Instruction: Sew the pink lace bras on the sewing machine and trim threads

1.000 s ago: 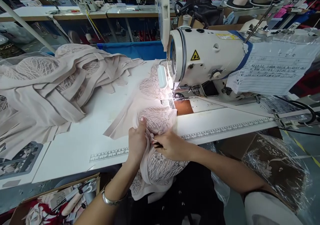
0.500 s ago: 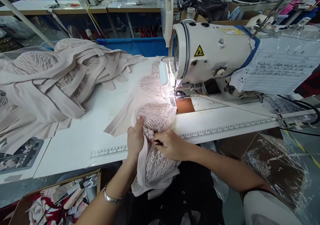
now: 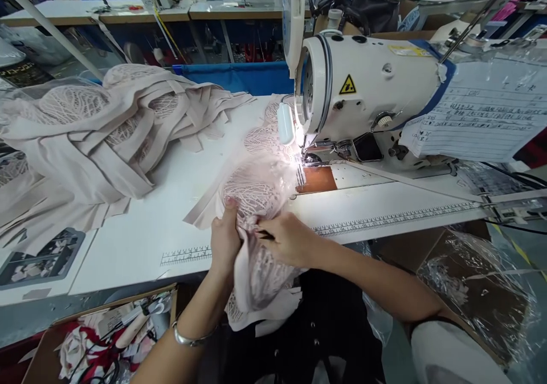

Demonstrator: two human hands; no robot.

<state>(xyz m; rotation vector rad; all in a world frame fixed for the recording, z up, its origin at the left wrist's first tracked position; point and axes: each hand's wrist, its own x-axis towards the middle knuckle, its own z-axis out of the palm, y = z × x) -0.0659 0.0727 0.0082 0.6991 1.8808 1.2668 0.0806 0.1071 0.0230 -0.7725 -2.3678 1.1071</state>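
A heap of pale pink lace-and-fabric pieces [image 3: 102, 127] lies at the left of the white table [image 3: 123, 247]. The left hand [image 3: 225, 237] pinches the pale pink lace garment [image 3: 252, 193] between thumb and fingers, and the right hand [image 3: 288, 239], fingers curled closed, grips its bunched middle plus 1 small dark tool [image 3: 265, 235], left of the white sewing machine's body [image 3: 359, 82]; the garment runs from near the lit needle area down over the table's front edge.

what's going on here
A person's left hand and right hand grip a pale pink lace piece at the table's edge. The right hand also holds a small dark tool. The lace reaches up to the lit needle area of a sewing machine. A pile of similar pieces lies to the left.
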